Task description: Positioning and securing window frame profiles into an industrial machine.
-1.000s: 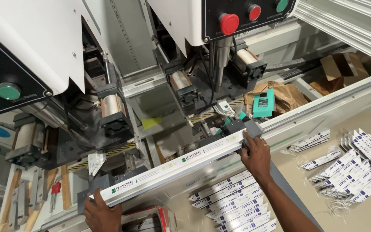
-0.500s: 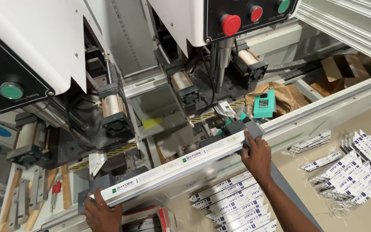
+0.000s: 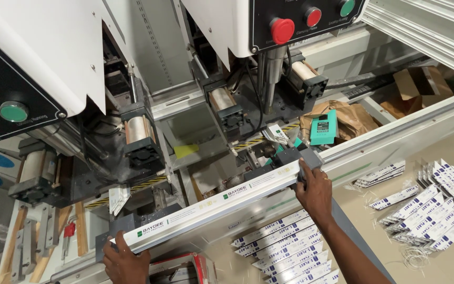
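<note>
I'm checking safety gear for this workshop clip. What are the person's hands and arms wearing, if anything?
Nothing shows on either. The left hand is bare, with no glove, ring or band in view; only the hand and wrist show at the bottom edge. The right hand is also ungloved, and its forearm is uncovered down to the frame edge: no sleeve, watch or bracelet is visible. The fingers carry no tape or guards.

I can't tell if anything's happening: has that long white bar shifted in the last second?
No. The white bar keeps its place against the red button; both hands hold its ends as before.
</note>
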